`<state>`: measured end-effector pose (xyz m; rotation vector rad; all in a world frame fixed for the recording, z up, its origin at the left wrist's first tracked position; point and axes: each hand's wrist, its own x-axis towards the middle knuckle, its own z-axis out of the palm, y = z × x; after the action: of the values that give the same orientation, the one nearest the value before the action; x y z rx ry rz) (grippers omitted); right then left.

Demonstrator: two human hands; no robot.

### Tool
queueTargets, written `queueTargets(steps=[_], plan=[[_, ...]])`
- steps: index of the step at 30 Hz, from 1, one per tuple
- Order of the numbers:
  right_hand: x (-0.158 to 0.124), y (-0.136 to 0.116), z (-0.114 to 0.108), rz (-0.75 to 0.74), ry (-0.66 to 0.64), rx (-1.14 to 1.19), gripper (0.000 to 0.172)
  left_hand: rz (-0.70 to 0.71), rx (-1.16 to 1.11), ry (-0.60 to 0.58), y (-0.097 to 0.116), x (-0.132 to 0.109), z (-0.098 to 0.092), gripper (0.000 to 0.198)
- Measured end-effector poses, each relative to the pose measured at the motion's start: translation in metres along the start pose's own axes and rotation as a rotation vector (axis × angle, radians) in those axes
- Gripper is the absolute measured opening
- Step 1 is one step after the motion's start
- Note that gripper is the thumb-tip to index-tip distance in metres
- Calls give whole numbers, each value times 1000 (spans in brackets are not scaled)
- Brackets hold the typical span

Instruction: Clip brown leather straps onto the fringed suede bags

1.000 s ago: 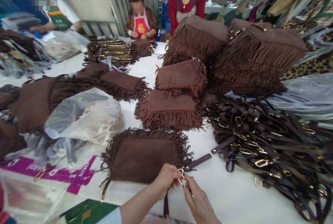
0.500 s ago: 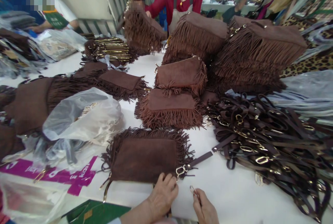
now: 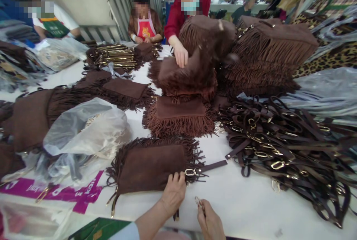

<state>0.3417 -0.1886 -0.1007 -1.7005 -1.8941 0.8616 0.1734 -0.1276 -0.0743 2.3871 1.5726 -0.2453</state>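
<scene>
Head view: bag [image 3: 150, 167] lies crosswise; strap [image 3: 213, 166] points right

The left hand [image 3: 173, 192] is bare, the sleeve [image 3: 128, 232] behind it pale blue.

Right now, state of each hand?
Left hand: fingers resting on the fringed bag's near corner; thumb hidden, can't tell if it's gripping.
Right hand: closed, holding a small looped metal piece.
</scene>
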Motion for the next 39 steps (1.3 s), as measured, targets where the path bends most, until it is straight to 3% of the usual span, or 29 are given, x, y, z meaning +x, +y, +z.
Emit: queueTargets(steps=[2, 7, 17, 27, 39], plan=[[7, -7, -2, -52, 27, -55, 40, 27, -2, -4, 1, 2, -2, 33], [30, -24, 3, -190, 248, -253, 34, 7, -48, -3, -6, 5, -12, 26], [63, -36, 19, -293, 315, -338, 29, -95, -177, -52, -11, 6, -28, 17], [65, -30, 39, -236, 429, -466, 25, -169, -259, -110, -13, 17, -46, 18], [70, -28, 56, -127, 480, -472, 34, -201, -253, -141, -15, 25, -47, 18]])
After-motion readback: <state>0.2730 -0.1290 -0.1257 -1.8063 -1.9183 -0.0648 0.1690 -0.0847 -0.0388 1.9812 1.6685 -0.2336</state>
